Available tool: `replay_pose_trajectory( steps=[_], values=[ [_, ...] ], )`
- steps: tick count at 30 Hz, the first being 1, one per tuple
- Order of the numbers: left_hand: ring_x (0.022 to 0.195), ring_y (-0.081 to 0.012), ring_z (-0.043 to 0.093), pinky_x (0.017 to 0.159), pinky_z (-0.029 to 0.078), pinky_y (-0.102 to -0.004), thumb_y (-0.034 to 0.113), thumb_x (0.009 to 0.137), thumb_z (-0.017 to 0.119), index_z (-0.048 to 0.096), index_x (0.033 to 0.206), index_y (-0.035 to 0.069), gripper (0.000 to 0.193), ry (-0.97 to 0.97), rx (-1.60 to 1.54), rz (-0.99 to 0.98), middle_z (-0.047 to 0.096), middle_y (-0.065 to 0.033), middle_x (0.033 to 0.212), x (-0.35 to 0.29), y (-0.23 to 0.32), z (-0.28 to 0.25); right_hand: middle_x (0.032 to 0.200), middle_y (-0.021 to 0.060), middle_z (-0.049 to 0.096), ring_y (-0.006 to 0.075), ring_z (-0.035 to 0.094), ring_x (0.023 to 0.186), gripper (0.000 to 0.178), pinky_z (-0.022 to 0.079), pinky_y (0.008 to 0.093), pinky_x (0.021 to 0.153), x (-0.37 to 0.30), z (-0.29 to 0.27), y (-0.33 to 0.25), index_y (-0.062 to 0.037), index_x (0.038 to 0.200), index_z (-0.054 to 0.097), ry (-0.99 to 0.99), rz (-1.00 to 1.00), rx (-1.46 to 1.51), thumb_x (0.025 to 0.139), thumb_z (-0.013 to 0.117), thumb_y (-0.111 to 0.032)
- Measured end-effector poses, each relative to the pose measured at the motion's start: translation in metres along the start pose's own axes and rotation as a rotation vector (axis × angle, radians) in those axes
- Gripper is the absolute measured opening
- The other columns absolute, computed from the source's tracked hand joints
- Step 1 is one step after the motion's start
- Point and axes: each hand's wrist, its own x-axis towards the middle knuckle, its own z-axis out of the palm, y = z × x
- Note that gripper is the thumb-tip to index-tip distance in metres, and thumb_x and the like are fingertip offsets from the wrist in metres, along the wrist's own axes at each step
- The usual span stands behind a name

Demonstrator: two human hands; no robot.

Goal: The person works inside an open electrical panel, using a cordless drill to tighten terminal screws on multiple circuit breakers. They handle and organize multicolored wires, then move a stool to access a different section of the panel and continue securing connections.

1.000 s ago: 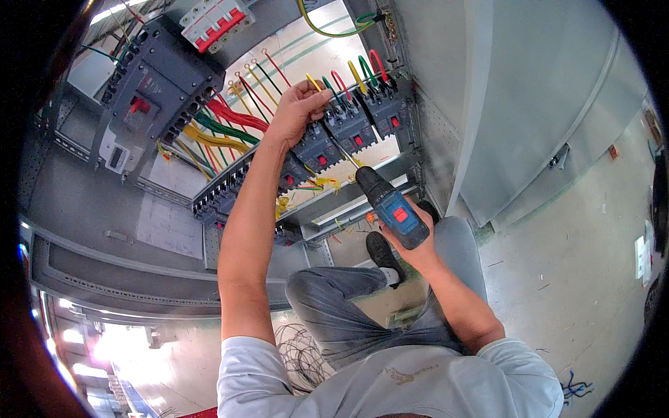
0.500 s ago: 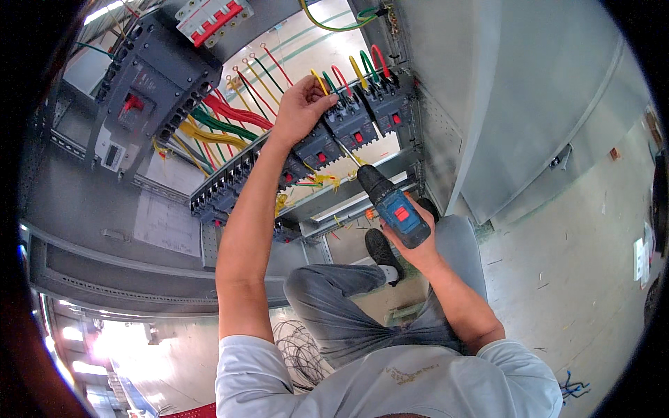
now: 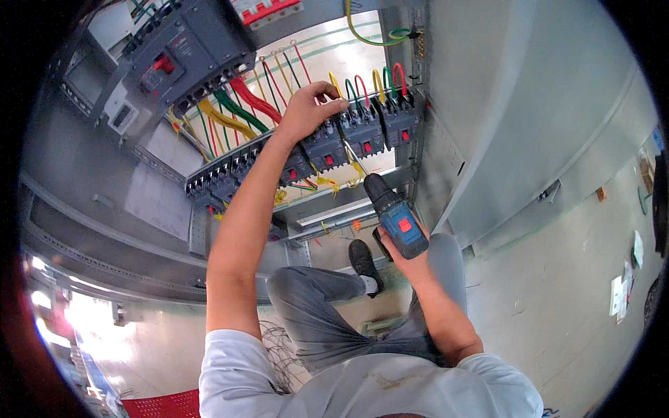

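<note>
My left hand reaches over a row of dark circuit breakers. Its thumb and forefinger are closed on the lower end of a short yellow wire, by a breaker's upper terminals. Gripped in my right hand is a blue and black cordless drill. Its long thin bit slants up across the front of a breaker towards the terminals below my left fingers. The bit's tip is hard to make out. Green, red and yellow wire loops stand on the breakers to the right.
A large breaker with thick yellow, green and red cables sits at the upper left. Thin lugged wires rise behind the row. Grey cabinet panels flank the right side. Tangled wire lies on the floor.
The whole view has shifted a little. The drill and its bit stay angled at the breaker row, and my left fingers remain at the yellow wire.
</note>
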Motion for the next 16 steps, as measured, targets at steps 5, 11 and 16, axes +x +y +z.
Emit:
replay_pose_trajectory(
  steps=[5, 11, 16],
  values=[
    [0.096, -0.0161, 0.063, 0.089, 0.049, -0.0309, 0.029, 0.087, 0.078, 0.07, 0.113, -0.002, 0.041, -0.111, -0.215, -0.126, 0.071, -0.0089, 0.101, 0.007, -0.009, 0.0, 0.093, 0.0079, 0.072, 0.019, 0.069, 0.082, 0.027, 0.054, 0.0321, 0.08, -0.002, 0.004, 0.002, -0.0002, 0.106, 0.066, 0.027, 0.001, 0.022, 0.082, 0.078, -0.003],
    [0.109, -0.0183, 0.064, 0.098, 0.048, -0.031, 0.022, 0.091, 0.074, 0.064, 0.129, -0.004, 0.047, -0.11, -0.529, -0.162, 0.069, -0.0121, 0.119, 0.021, -0.018, 0.006, 0.091, 0.0082, 0.073, 0.0177, 0.069, 0.081, 0.026, 0.054, 0.0331, 0.079, -0.005, 0.004, 0.016, -0.0009, 0.105, 0.068, 0.035, 0.008, -0.094, 0.082, 0.078, -0.005],
    [0.11, -0.0191, 0.064, 0.099, 0.049, -0.031, 0.019, 0.089, 0.076, 0.065, 0.13, -0.003, 0.048, -0.072, -0.603, -0.136, 0.07, -0.012, 0.119, 0.02, -0.028, 0.013, 0.095, 0.0072, 0.074, 0.0194, 0.07, 0.086, 0.027, 0.054, 0.0331, 0.083, -0.008, 0.011, 0.025, -0.0023, 0.108, 0.069, 0.069, 0.088, 0.0, 0.082, 0.078, -0.005]
  ],
)
